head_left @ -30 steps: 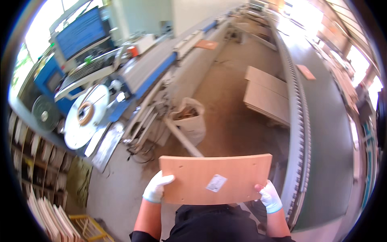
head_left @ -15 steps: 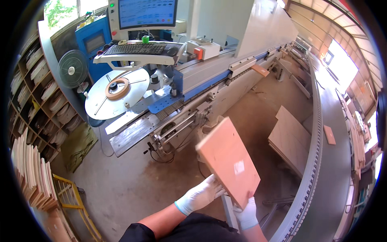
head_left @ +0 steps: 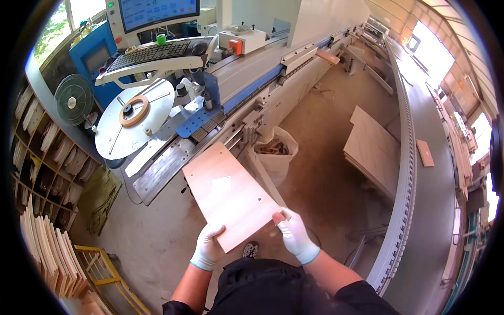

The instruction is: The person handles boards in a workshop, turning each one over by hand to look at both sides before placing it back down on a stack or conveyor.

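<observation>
Hands first: one left hand (head_left: 208, 247) and one right hand (head_left: 298, 235), plus one wooden panel (head_left: 236, 202) with one white label (head_left: 221, 183), and I make it two small panels (head_left: 425, 153) lying loose. Then it's one monitor (head_left: 157, 11), one keyboard (head_left: 149, 56), one mouse (head_left: 199, 49), one fan (head_left: 74, 100), one round disc (head_left: 113, 139), one edge-banding roll (head_left: 134, 122), one sack (head_left: 275, 167), one shoe (head_left: 251, 249) and one yellow frame (head_left: 107, 282). The upright boards (head_left: 52, 254) overlap too much for me to count tbh, but that's at least five, and the big sheets (head_left: 371, 149) are two minimum.

Left head-worn fisheye view, looking down and ahead, wooden board (head_left: 236, 205) close below
</observation>
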`<action>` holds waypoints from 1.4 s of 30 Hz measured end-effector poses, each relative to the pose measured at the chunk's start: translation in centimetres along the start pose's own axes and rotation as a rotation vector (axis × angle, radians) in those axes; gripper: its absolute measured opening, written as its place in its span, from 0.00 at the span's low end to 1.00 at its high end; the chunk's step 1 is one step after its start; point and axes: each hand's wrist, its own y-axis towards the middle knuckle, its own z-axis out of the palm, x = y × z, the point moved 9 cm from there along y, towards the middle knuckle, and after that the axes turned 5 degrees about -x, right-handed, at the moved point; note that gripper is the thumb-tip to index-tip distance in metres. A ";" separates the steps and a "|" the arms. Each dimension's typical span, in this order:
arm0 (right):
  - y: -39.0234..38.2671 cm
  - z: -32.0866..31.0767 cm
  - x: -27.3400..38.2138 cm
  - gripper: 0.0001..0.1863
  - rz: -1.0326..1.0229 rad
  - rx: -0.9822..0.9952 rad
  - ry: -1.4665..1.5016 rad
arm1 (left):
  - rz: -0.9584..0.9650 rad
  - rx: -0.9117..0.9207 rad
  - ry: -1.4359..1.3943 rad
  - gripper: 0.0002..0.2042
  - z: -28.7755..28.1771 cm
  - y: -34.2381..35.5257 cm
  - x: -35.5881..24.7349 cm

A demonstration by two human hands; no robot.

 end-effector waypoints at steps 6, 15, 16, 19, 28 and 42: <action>0.7 0.0 -4.2 0.22 0.121 0.092 0.107 | 0.103 -0.083 -0.002 0.33 -5.1 -0.3 -2.8; -5.5 -10.6 -18.4 0.20 0.487 -0.202 0.214 | 0.146 -0.239 0.101 0.28 -14.8 3.9 -4.3; -6.6 -12.6 -19.8 0.19 0.508 -0.301 0.199 | 0.133 -0.260 0.109 0.28 -15.3 4.6 -4.1; -9.3 -16.3 -23.1 0.19 0.550 -0.447 0.293 | 0.271 -0.418 0.105 0.22 -17.0 7.2 -5.3; -18.0 -21.2 -34.5 0.11 0.638 -0.604 0.081 | 0.354 -0.712 0.120 0.23 -17.1 11.6 -6.7; -29.7 -24.1 -41.5 0.10 0.703 -0.860 0.019 | 0.174 -0.562 0.234 0.25 -14.3 17.1 -6.1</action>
